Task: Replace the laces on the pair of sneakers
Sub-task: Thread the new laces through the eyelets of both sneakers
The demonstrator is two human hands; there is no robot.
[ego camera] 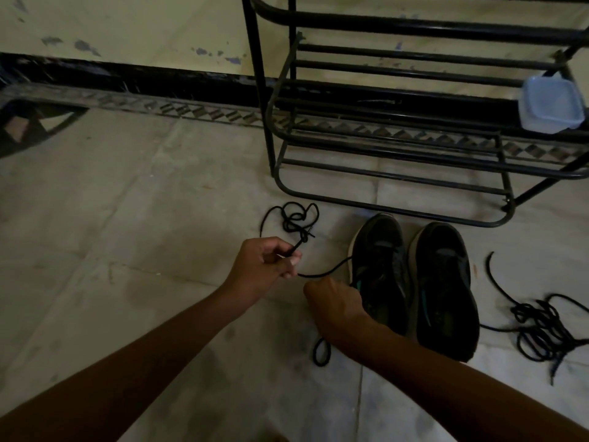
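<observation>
- Black round shoelace (318, 275) is pinched in the left hand (264, 266) and runs right to a dark mesh sneaker (382, 247)
- right hand (334, 304) sits against that sneaker, fingers hidden, so can't tell its grip

Black rack (414, 27), likely plastic tub (551, 105) on it

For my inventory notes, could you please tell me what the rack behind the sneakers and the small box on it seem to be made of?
The rack looks like painted metal tubing: thin round black bars, faint sheen, bent corners. The box looks like translucent plastic: cloudy bluish walls, moulded lid rim, though dim light leaves this open.
</observation>
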